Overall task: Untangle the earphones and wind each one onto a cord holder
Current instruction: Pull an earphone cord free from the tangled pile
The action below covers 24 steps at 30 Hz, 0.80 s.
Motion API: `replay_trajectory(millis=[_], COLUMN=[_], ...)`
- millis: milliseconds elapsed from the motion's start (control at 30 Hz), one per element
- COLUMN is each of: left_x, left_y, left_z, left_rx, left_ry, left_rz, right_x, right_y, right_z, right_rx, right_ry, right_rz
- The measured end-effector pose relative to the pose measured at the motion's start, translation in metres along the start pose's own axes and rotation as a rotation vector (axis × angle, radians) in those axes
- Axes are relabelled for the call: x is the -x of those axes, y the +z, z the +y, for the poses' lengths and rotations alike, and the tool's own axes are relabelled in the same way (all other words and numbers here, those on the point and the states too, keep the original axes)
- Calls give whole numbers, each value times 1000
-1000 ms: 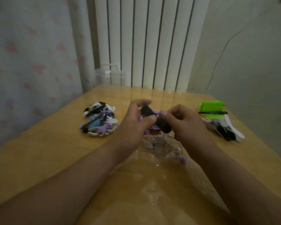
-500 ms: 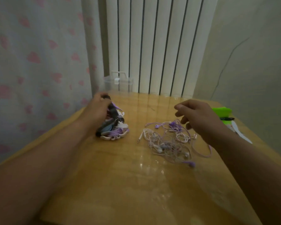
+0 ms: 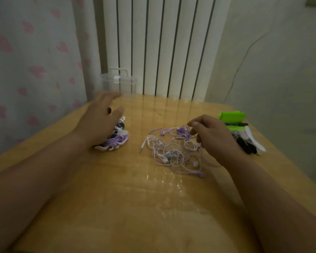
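Left hand (image 3: 98, 123): spread, empty, over the wound pile (image 3: 115, 141), far left. Right hand (image 3: 213, 137): fingers curled at the tangled earphones (image 3: 171, 150), desk (image 3: 135, 207) centre; grip unconfirmed. Free the loose plug (image 3: 141, 149) first.

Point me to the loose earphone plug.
Head view, centre: the plug lies at the left edge of the earphone tangle, between it and the wound pile.

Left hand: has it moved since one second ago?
Yes. The left hand went left, from above the tangle of purple and white earphones to over the pile of wound cord holders.
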<state>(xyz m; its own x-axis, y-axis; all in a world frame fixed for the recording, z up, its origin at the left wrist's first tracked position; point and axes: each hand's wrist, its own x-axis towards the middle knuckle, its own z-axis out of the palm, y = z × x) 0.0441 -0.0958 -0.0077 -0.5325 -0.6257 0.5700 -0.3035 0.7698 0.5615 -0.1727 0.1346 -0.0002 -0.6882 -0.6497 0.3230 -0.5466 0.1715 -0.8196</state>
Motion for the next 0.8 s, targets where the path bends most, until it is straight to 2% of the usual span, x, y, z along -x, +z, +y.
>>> replay_trajectory(millis=[133, 200, 267, 333, 433, 500, 633, 800], left_x=[37, 49, 49, 37, 15, 10, 18, 21], left_y=[21, 38, 51, 62, 78, 89, 101, 80], left_z=[71, 89, 95, 97, 93, 85, 75, 70], left_rx=[-13, -36, -25, 3, 80, 98, 187, 351], left_ry=[255, 312, 297, 212, 22, -41, -43, -35], left_rz=[-408, -518, -554, -560, -511, -475, -399, -213], right_x=[1, -2, -7, -13, -16, -15, -15, -12], right_y=[-16, -24, -32, -36, -29, -20, -8, -2], right_z=[0, 4, 11, 21, 31, 33, 32, 28], right_rx=[80, 96, 109, 180, 312, 356, 402, 434], right_ry=[-29, -26, -14, -16, -87, -147, -189, -142], right_rz=[43, 88, 153, 177, 118, 97, 40, 7])
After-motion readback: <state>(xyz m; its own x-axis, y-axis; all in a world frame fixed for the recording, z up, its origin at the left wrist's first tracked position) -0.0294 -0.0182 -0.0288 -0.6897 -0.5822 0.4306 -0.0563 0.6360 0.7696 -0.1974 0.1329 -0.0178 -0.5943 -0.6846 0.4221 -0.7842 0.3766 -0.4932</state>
